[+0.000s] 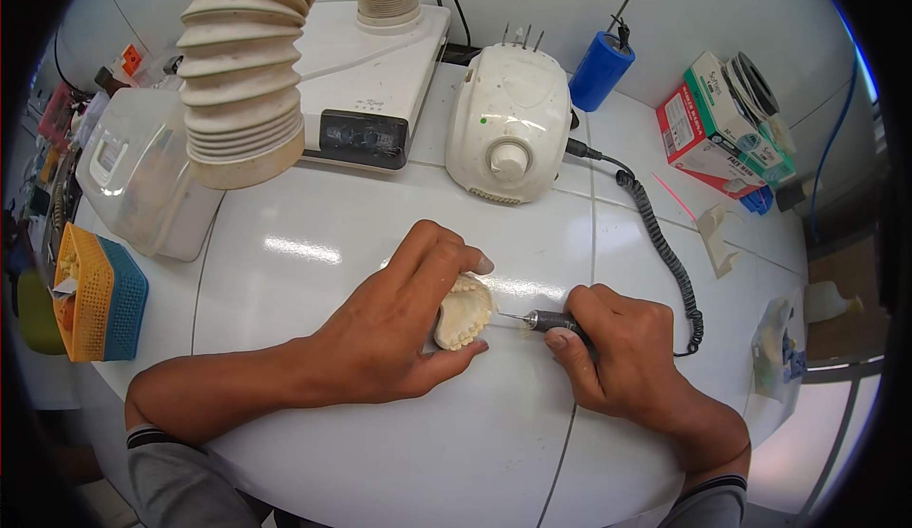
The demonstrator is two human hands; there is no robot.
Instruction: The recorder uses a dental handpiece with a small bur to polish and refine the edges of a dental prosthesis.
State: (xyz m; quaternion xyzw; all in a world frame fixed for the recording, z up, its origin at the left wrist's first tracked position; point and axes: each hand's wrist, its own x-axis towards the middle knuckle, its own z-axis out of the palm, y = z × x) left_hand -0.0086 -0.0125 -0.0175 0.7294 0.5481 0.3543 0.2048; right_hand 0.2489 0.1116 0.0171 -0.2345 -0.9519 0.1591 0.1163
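Observation:
My left hand (404, 314) is closed round a cream-coloured dental cast (464, 311), thumb at its near edge and fingers over its far side. The cast's row of teeth faces right. In my right hand (619, 349) is a dark rotary handpiece (553, 321), gripped between thumb and fingers like a pen. Its thin metal bur points left at the teeth; whether the tip touches them is too fine to tell. Small crumbs lie by the tip. A coiled black cord (658, 234) links toward the white control unit (508, 129) with a round knob.
A ribbed suction hose (242, 72) hangs above the far left, before a white dust-extractor box (399, 72). Left are a clear-lidded box (142, 167) and yellow and blue baskets (122, 300). Back right stand a blue cylinder (602, 70), stacked cartons (708, 134) and a paper scrap (714, 240).

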